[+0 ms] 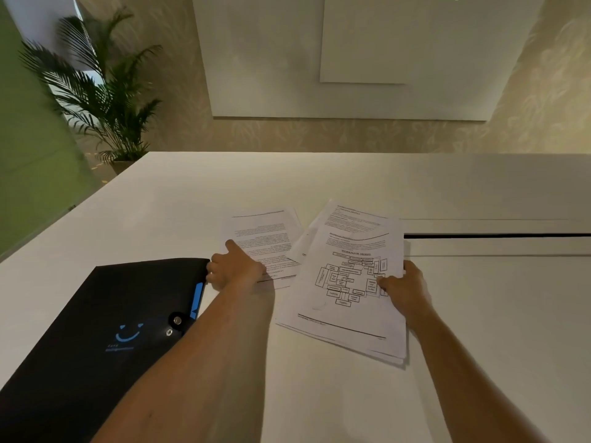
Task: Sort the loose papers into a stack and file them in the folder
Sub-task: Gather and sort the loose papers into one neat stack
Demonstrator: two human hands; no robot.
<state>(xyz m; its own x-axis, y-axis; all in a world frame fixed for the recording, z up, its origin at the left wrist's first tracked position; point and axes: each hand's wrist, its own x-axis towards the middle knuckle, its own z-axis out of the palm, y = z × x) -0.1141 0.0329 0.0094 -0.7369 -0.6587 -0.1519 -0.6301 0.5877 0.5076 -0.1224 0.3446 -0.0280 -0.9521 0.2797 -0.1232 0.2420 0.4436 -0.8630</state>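
Several printed papers lie spread on the white table point(192, 203). My right hand point(403, 289) grips the right edge of a sheaf of papers point(348, 321) whose top sheet shows a workflow diagram; the thumb lies on top. My left hand point(235, 266) presses with curled fingers on a text sheet point(265, 231) lying to the left, partly under the sheaf. More sheets point(351, 215) fan out behind the sheaf. A black snap-button folder point(105, 321) with a blue logo and blue tab lies closed at the front left, its corner touching my left hand.
A dark slot point(499, 235) runs across the table on the right, just behind my right hand. A potted palm point(105, 100) stands beyond the table's far left corner. A pale wall panel point(351, 59) rises behind the table.
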